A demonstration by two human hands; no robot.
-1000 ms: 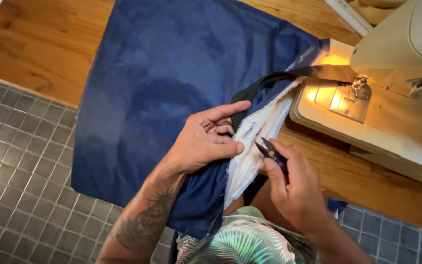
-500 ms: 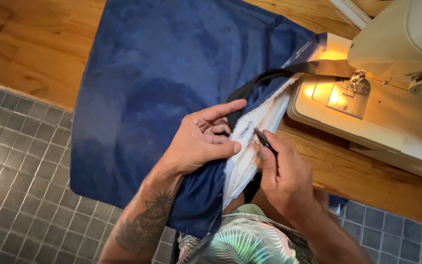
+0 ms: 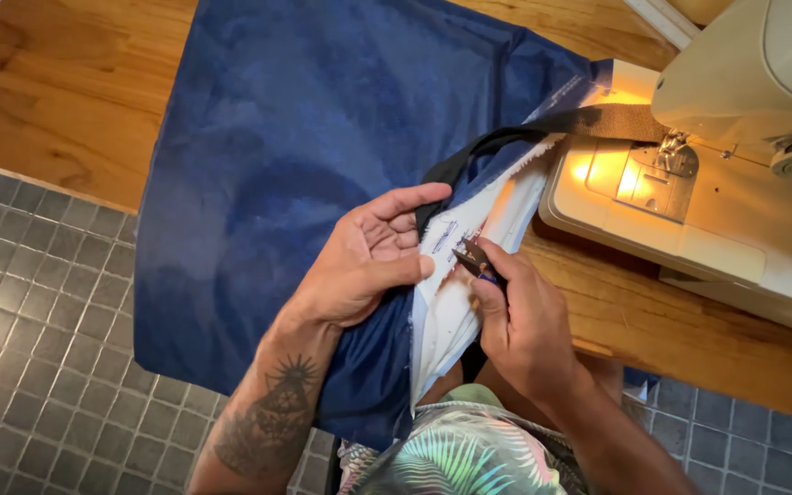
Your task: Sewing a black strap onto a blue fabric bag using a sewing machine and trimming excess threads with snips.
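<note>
On a wooden table (image 3: 66,101) above grey floor tiles (image 3: 29,367), left hand (image 3: 364,261) lies flat on blue fabric (image 3: 304,137); right hand (image 3: 520,325) grips snips (image 3: 471,261).

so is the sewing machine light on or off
On: the sewing machine casts a warm yellow glow over its needle plate and the strap.

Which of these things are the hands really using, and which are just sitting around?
In use:
left hand pressing the blue fabric
right hand holding small thread snips
white lining edge
black strap running under the sewing machine

Just sitting around:
wooden table
grey tiled floor
</note>
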